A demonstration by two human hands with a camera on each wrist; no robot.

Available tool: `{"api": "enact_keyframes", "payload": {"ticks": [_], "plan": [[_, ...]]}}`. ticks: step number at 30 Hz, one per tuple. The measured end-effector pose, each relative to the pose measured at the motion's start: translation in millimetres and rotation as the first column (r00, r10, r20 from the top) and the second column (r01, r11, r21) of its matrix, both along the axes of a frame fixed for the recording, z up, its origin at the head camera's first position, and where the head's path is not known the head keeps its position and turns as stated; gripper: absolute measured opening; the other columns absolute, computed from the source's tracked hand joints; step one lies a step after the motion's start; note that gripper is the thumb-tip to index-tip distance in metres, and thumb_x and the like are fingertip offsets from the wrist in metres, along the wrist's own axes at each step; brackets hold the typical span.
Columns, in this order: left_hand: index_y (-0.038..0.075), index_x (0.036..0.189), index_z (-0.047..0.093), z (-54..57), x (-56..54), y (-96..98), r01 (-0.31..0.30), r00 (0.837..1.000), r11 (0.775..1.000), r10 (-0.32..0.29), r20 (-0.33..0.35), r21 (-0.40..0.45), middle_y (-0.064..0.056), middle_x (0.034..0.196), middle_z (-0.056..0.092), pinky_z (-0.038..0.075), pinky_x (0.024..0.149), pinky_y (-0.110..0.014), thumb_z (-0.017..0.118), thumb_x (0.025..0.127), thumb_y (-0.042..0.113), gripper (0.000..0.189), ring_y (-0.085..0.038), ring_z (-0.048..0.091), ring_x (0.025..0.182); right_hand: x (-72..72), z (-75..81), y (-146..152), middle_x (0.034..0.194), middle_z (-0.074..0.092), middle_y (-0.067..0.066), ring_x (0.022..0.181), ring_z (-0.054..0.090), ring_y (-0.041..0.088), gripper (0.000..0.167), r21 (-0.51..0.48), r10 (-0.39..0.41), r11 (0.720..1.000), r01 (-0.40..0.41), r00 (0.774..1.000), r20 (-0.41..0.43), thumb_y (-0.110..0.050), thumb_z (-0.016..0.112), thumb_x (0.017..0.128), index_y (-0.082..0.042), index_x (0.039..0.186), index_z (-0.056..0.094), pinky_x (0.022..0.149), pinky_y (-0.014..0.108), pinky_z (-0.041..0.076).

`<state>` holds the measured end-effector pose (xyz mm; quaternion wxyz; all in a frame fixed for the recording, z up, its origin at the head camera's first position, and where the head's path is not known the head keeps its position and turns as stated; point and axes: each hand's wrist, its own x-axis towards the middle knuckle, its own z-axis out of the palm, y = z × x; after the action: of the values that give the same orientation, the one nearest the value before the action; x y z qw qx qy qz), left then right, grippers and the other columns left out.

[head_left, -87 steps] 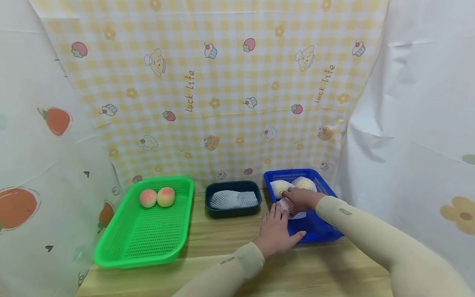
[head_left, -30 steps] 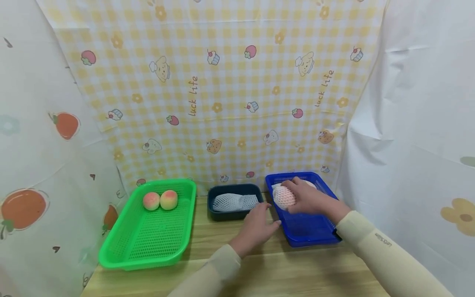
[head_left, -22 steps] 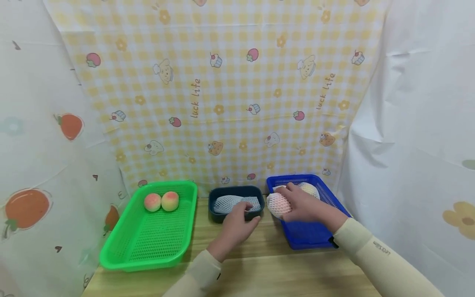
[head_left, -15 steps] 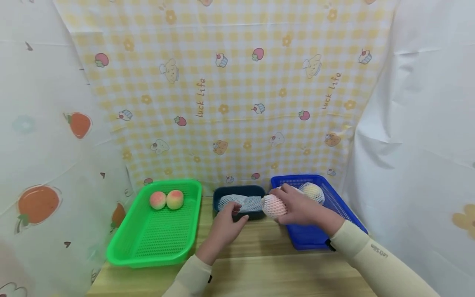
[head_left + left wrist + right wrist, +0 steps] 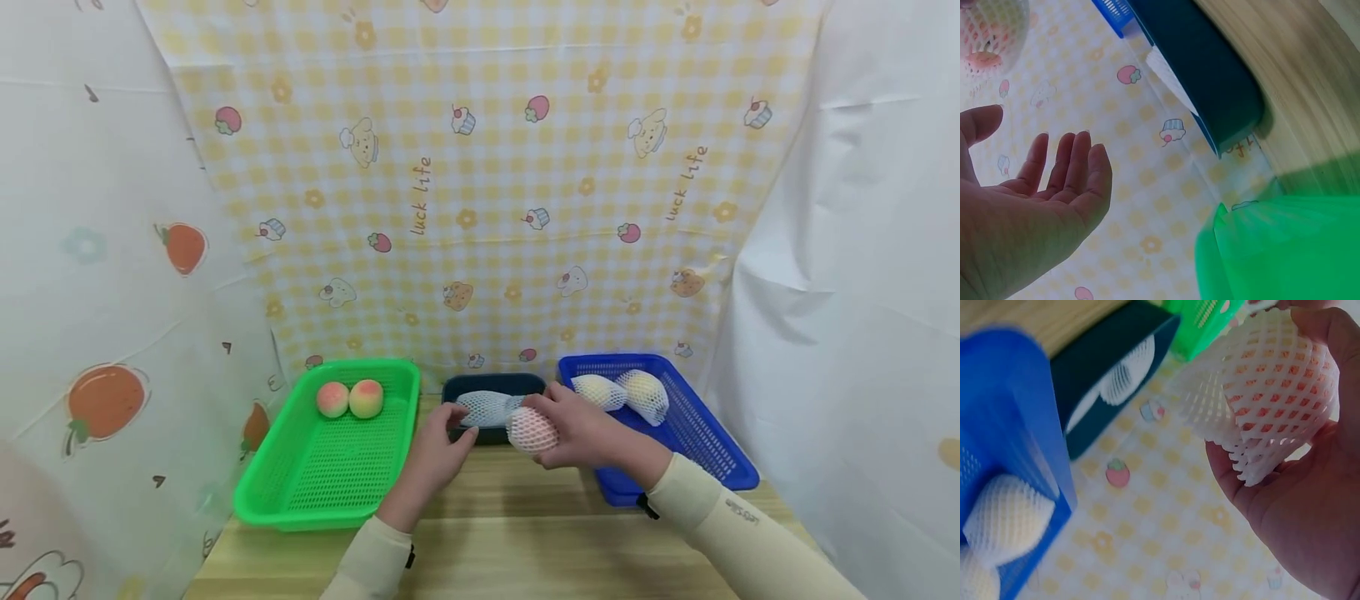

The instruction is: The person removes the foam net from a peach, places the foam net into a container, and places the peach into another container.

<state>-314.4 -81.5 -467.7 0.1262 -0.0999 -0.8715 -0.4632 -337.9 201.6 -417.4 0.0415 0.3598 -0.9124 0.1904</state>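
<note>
My right hand (image 5: 583, 429) grips a peach in a white foam net (image 5: 531, 431), raised in front of the dark container. The right wrist view shows its red skin through the mesh of the netted peach (image 5: 1279, 381), with thumb and fingers around it. To the left my left hand (image 5: 433, 446) holds nothing, its fingers loosely bent and apart from the peach; the left wrist view shows the same hand (image 5: 1054, 200) palm up. Between the hands, empty foam nets (image 5: 483, 408) lie in the dark teal container (image 5: 491, 382), partly hidden by the right fingers.
On the left stands a green basket (image 5: 341, 479) with two bare peaches, one (image 5: 332, 400) beside the other (image 5: 367, 399). The blue basket (image 5: 716, 446) on the right holds two pale yellowish fruits in nets (image 5: 598, 392). A checked cloth (image 5: 480, 183) hangs behind the wooden table (image 5: 517, 542).
My right hand has lifted the netted peach out of the blue basket and carried it left. My left hand has left the blue basket and moved left, toward the green basket.
</note>
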Motion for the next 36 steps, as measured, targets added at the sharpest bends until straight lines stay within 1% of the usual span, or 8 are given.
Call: {"api": "enact_keyframes", "payload": {"ticks": [3,8,13,17,22,27,30,36], "plan": [[0.009,0.129,0.071,-0.5,-0.7,-1.8,0.001,1.000,1.000,-0.001,-0.015,0.011,-0.013,0.133,0.068,0.055,0.106,-0.055,0.076,0.105,0.020,0.028,-0.036,0.065,0.128,2.1,-11.3,-7.6,0.119,0.053,0.001,0.094,0.057,0.013,0.080,-0.002,0.001,1.000,-0.001,0.999,0.032,-0.031,0.093,0.082,-0.024,0.155,0.059,0.072,0.030,0.056],[0.008,0.127,0.072,-0.8,0.1,-2.3,0.022,0.999,1.000,-0.022,-0.032,0.020,-0.013,0.131,0.068,0.056,0.103,-0.055,0.076,0.104,0.019,0.025,-0.036,0.066,0.125,5.9,-39.1,-17.0,0.121,0.052,0.001,0.095,0.056,0.012,0.081,0.028,0.008,1.000,-0.010,0.999,0.052,-0.031,0.092,0.086,-0.022,0.157,0.056,0.073,0.028,0.055],[0.012,0.125,0.073,-3.0,0.6,-3.3,0.014,1.000,1.000,-0.013,-0.016,0.022,-0.009,0.130,0.068,0.057,0.100,-0.052,0.076,0.105,0.020,0.022,-0.032,0.066,0.124,7.5,-63.6,-25.8,0.119,0.051,0.002,0.097,0.055,0.013,0.080,0.030,0.011,0.999,-0.013,0.997,0.081,-0.027,0.096,0.084,-0.021,0.154,0.058,0.075,0.030,0.055],[0.013,0.126,0.073,-3.9,0.3,-4.4,0.013,1.000,1.000,-0.013,0.002,0.020,-0.009,0.132,0.067,0.057,0.101,-0.052,0.075,0.106,0.022,0.022,-0.031,0.065,0.125,4.9,-80.8,-32.2,0.116,0.050,0.000,0.098,0.055,0.014,0.079,0.052,0.003,0.999,-0.008,0.995,0.098,-0.030,0.095,0.083,-0.024,0.153,0.058,0.077,0.030,0.055],[0.013,0.124,0.073,-3.9,0.0,-4.5,0.026,1.000,1.000,-0.026,0.013,0.011,-0.010,0.130,0.067,0.056,0.101,-0.051,0.075,0.106,0.022,0.020,-0.030,0.065,0.121,2.6,-92.3,-37.9,0.116,0.051,-0.001,0.096,0.056,0.012,0.081,0.080,0.001,0.997,-0.008,0.995,0.095,-0.034,0.093,0.082,-0.026,0.154,0.058,0.076,0.030,0.054],[0.013,0.123,0.073,-6.0,0.3,-5.7,0.035,0.999,0.999,-0.035,0.011,0.012,-0.010,0.128,0.067,0.056,0.099,-0.050,0.075,0.106,0.022,0.019,-0.034,0.065,0.120,-2.4,-106.0,-41.7,0.120,0.053,-0.001,0.101,0.057,0.013,0.082,0.083,0.000,0.996,-0.008,0.995,0.099,-0.036,0.094,0.082,-0.021,0.155,0.059,0.083,0.033,0.056],[0.013,0.122,0.074,-6.3,0.8,-6.9,0.041,0.999,0.999,-0.041,-0.004,0.009,-0.010,0.127,0.068,0.057,0.097,-0.050,0.075,0.106,0.022,0.019,-0.035,0.066,0.118,-5.5,-114.5,-44.7,0.119,0.053,-0.002,0.102,0.056,0.013,0.081,0.094,0.005,0.995,-0.015,0.994,0.106,-0.036,0.093,0.083,-0.018,0.154,0.059,0.085,0.033,0.056],[0.012,0.120,0.074,-6.2,0.0,-7.3,0.050,0.999,0.999,-0.051,-0.019,-0.011,-0.010,0.126,0.069,0.058,0.099,-0.052,0.075,0.106,0.022,0.017,-0.035,0.067,0.119,-7.9,-121.6,-48.6,0.118,0.052,-0.002,0.101,0.055,0.013,0.083,0.101,-0.004,0.995,-0.010,0.991,0.136,-0.036,0.094,0.083,-0.015,0.155,0.059,0.087,0.033,0.055]]}}
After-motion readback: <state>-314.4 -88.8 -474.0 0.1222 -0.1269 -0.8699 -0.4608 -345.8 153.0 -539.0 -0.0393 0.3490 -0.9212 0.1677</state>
